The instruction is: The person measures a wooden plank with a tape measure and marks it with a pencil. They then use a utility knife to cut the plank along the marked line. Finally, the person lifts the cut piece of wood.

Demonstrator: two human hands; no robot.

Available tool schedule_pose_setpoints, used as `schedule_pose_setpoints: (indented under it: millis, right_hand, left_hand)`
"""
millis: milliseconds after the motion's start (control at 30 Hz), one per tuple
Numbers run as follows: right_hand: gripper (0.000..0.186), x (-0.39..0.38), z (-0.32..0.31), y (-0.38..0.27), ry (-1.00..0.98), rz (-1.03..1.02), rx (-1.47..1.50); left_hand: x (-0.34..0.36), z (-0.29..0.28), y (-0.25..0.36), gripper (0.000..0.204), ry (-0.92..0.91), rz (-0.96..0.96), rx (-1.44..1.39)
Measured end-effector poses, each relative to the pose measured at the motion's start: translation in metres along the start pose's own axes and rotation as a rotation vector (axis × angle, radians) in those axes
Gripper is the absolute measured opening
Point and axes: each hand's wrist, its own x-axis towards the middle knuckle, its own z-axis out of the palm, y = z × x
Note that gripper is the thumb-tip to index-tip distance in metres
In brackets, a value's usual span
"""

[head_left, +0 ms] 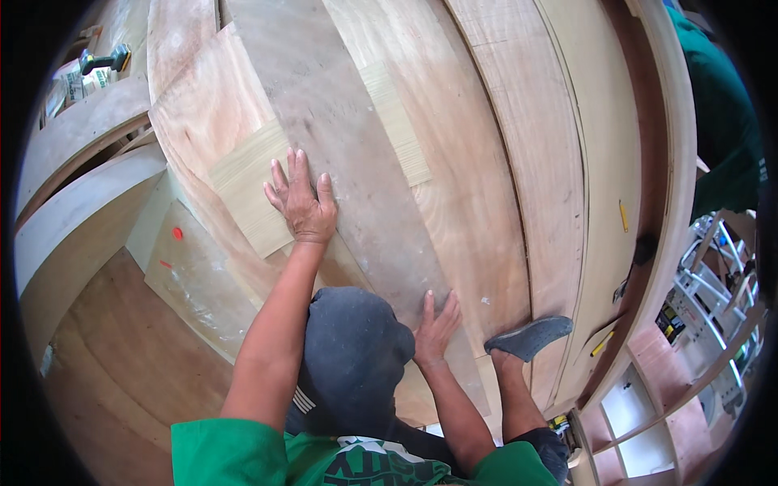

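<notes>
My left hand [304, 206] lies flat with fingers spread, its palm over the edge of a long grey-brown wood strip [348, 121]. Beside its fingers a pale plywood piece [247, 190] runs under the strip's left side. Lower and to the right, my right hand [438, 328] rests on the same strip, fingers stretched out, holding nothing. Part of its palm and thumb is hidden behind my dark-clad knee [348, 340]. A second pale plywood piece [397, 121] shows along the strip's right edge.
My foot in a grey shoe [531, 336] stands on the boards at right. Yellow slim tools [624, 217] lie farther right. A cordless drill [105, 61] sits at upper left, near curved wooden panels [89, 202]. A person in green [717, 105] and a metal ladder [713, 300] are at the right.
</notes>
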Motion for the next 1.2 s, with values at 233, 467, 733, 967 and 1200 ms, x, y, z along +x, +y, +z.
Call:
schedule_pose_setpoints:
  millis: [233,467,733,967,1200]
  right_hand:
    - [0.109,-0.003,0.001,0.000,0.015,0.002,0.006]
    - [0.106,-0.003,0.002,0.002,-0.003,0.018,0.010]
    - [0.101,-0.004,-0.001,0.002,-0.084,0.059,0.061]
    - [0.096,-0.006,0.005,0.004,-0.069,0.042,-0.004]
    - [0.074,0.004,-0.012,-0.003,-0.007,0.021,0.079]
  left_hand:
    - [0.000,-0.002,0.001,0.059,0.000,0.017,0.020]
    - [0.001,-0.001,0.002,0.059,0.001,0.016,0.028]
    - [0.001,-0.001,0.001,0.059,-0.028,0.000,0.064]
    - [0.001,-0.006,0.002,0.059,-0.055,-0.009,0.064]
    - [0.001,0.000,0.001,0.060,-0.028,-0.003,0.083]
